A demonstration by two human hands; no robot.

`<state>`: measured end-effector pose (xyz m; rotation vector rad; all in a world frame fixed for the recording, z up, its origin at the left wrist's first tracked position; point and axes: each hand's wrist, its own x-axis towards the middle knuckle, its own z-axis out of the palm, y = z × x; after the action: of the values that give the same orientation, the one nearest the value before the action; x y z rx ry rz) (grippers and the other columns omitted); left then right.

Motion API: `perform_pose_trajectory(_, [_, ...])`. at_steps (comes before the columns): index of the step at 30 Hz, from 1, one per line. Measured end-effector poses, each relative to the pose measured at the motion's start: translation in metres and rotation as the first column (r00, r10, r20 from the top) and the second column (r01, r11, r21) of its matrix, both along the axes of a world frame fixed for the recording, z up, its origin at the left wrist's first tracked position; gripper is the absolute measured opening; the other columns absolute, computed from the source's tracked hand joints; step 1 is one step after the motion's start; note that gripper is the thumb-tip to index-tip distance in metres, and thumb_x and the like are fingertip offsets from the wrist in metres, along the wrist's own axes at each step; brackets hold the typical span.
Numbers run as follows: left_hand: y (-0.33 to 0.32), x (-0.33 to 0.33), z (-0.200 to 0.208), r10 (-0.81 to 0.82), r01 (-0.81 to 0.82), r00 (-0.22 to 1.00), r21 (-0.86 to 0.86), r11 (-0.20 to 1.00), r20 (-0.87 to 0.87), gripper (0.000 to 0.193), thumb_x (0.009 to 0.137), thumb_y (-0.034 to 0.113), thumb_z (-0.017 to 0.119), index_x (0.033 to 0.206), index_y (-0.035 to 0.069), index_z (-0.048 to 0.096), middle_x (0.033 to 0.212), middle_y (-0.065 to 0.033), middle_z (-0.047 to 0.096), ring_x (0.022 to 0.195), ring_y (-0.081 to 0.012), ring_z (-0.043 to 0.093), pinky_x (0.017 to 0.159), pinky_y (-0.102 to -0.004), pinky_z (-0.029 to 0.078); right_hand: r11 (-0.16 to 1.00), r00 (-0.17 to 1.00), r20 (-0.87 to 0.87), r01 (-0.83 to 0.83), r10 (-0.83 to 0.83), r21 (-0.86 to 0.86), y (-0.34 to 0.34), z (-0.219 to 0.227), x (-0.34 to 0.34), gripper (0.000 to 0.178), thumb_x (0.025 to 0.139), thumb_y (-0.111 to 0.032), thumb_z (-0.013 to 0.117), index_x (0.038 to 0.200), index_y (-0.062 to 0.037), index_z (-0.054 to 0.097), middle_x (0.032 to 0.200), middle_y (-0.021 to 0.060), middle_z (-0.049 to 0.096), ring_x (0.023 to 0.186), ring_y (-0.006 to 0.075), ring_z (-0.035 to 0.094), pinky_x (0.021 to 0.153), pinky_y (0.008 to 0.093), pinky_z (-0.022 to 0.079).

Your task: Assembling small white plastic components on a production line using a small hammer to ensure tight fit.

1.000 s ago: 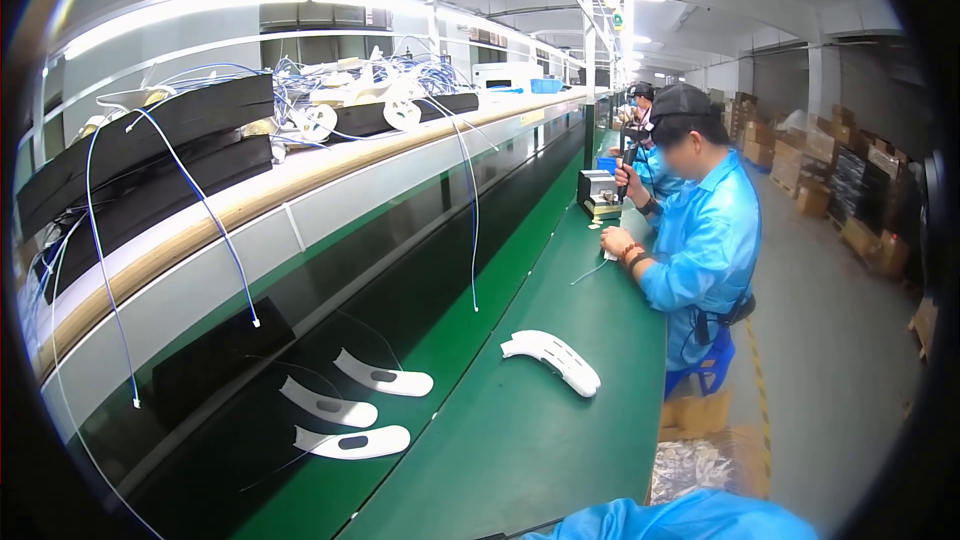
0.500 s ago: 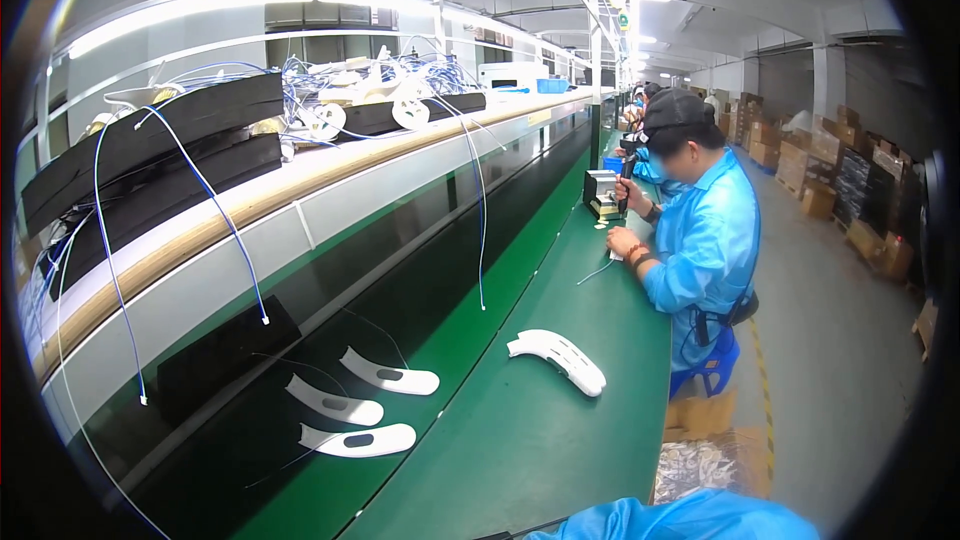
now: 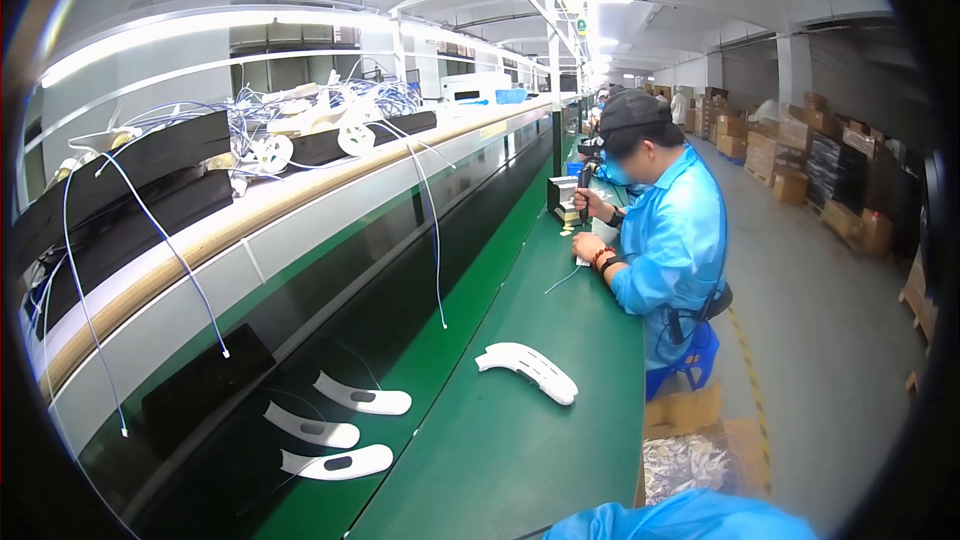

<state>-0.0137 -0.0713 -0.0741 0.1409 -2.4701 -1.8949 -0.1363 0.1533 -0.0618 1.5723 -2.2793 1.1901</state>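
Note:
Neither of my hands shows; only my blue sleeve (image 3: pixel 690 518) comes in at the lower edge. Nearest to it on the green worktop (image 3: pixel 500 470) lies a white curved plastic housing (image 3: pixel 530 370) with slots along its side. To the left, three slimmer white curved pieces, each with a dark oval, rest on the darker green strip: a far one (image 3: pixel 362 397), a middle one (image 3: pixel 311 427) and a near one (image 3: pixel 340 463). Thin wires run close by them.
A co-worker (image 3: pixel 670 230) in blue sits along the right side, one hand on a black upright tool (image 3: pixel 584 195). Blue-white cables (image 3: pixel 170 240) hang off the cluttered shelf (image 3: pixel 290 200) at left. A carton of white parts (image 3: pixel 690 460) stands beside the bench.
My view has turned slightly to the right, so the bench, white pieces and co-worker appear farther left. The white pieces keep their places on the bench.

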Motion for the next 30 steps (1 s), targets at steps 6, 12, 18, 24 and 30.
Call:
perform_pose_trajectory(6, [-0.032, -0.017, -0.015, -0.064, 0.046, 0.913, 0.055, 0.997, 0.403, 0.036, 0.100, 0.026, 0.048, 0.123, -0.001, 0.054, 0.106, -0.0147, 0.066, 0.090, -0.0248, 0.064, 0.079, -0.0410, 0.055, 1.000, 1.000, 0.011, -0.005, 0.005, -0.019, 0.000, -0.007, 0.000, 0.028, 0.086, -0.033, 0.060, 0.097, -0.0081, 0.056, 0.081, 0.0090, 0.056, 0.078, 0.0295, 0.058, 0.067, 0.0419, 0.043])
perform_pose_trajectory(12, [-0.051, -0.026, -0.046, -0.011, 0.016, 0.709, -0.001, 1.000, 0.705, 0.044, 0.101, 0.035, 0.046, 0.124, 0.000, 0.054, 0.114, -0.0175, 0.064, 0.109, -0.0371, 0.060, 0.099, -0.0536, 0.045, 1.000, 1.000, -0.031, -0.003, 0.003, -0.003, 0.000, 0.002, 0.001, 0.029, 0.086, -0.033, 0.060, 0.099, -0.0079, 0.056, 0.082, 0.0098, 0.056, 0.079, 0.0300, 0.058, 0.068, 0.0431, 0.043])
perform_pose_trajectory(18, [-0.062, -0.021, -0.070, -0.034, 0.038, 0.725, 0.010, 0.999, 0.688, 0.050, 0.100, 0.044, 0.041, 0.125, 0.002, 0.055, 0.115, -0.0188, 0.064, 0.109, -0.0434, 0.059, 0.095, -0.0576, 0.045, 0.999, 1.000, -0.002, -0.012, 0.012, 0.043, 0.001, 0.003, 0.001, 0.028, 0.086, -0.033, 0.059, 0.098, -0.0078, 0.056, 0.083, 0.0108, 0.057, 0.080, 0.0305, 0.058, 0.068, 0.0439, 0.043])
perform_pose_trajectory(24, [-0.065, -0.017, -0.075, -0.052, 0.058, 0.768, 0.012, 0.998, 0.638, 0.053, 0.100, 0.047, 0.040, 0.125, 0.003, 0.055, 0.113, -0.0193, 0.065, 0.106, -0.0445, 0.060, 0.093, -0.0587, 0.045, 0.999, 1.000, -0.010, -0.004, 0.004, 0.050, 0.000, 0.004, 0.002, 0.027, 0.086, -0.033, 0.059, 0.096, -0.0077, 0.056, 0.083, 0.0112, 0.057, 0.081, 0.0310, 0.059, 0.069, 0.0442, 0.044])
perform_pose_trajectory(30, [-0.054, -0.016, -0.054, -0.065, 0.068, 0.795, 0.017, 0.998, 0.603, 0.054, 0.100, 0.046, 0.040, 0.124, 0.000, 0.055, 0.110, -0.0189, 0.065, 0.101, -0.0404, 0.063, 0.090, -0.0551, 0.049, 1.000, 1.000, -0.001, -0.013, 0.013, 0.023, 0.000, 0.000, 0.001, 0.028, 0.085, -0.033, 0.059, 0.096, -0.0076, 0.056, 0.083, 0.0113, 0.057, 0.081, 0.0313, 0.059, 0.069, 0.0446, 0.044])
